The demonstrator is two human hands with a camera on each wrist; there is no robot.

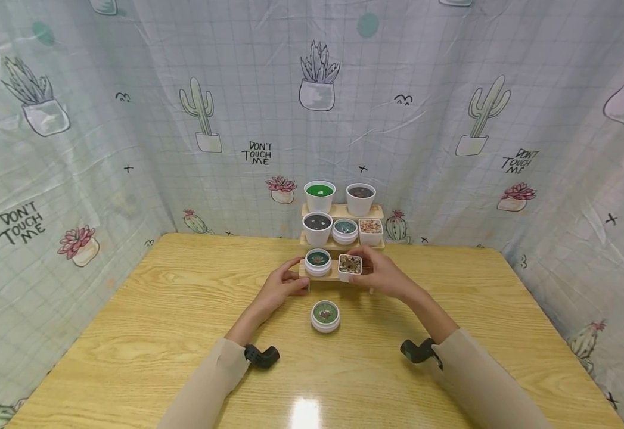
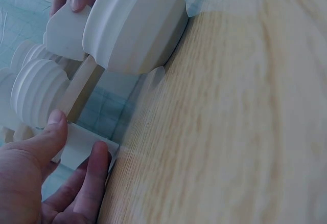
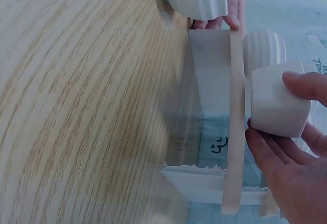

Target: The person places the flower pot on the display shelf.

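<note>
My left hand (image 1: 281, 287) grips the left end of a tiered wooden stand (image 3: 236, 121), thumb on the lowest shelf's edge and fingers against the white side support (image 2: 79, 144). A small square white pot (image 1: 350, 276) with a speckled brown top is held by my right hand (image 1: 385, 275), thumb on one side and fingers on the other. In the right wrist view this pot sits right at the lowest shelf. Beside it, toward the left end of that shelf, stands a round ribbed white pot (image 1: 318, 269) with a dark green top.
Another round white pot (image 1: 325, 325) stands on the wooden table (image 1: 193, 333) in front of the stand. The middle shelf bears a dark-topped cup (image 1: 317, 235), a round teal-topped pot (image 1: 345, 236) and a square pot (image 1: 371, 237). Two cups, green-topped (image 1: 319, 199) and grey-topped (image 1: 360, 205), stand on top.
</note>
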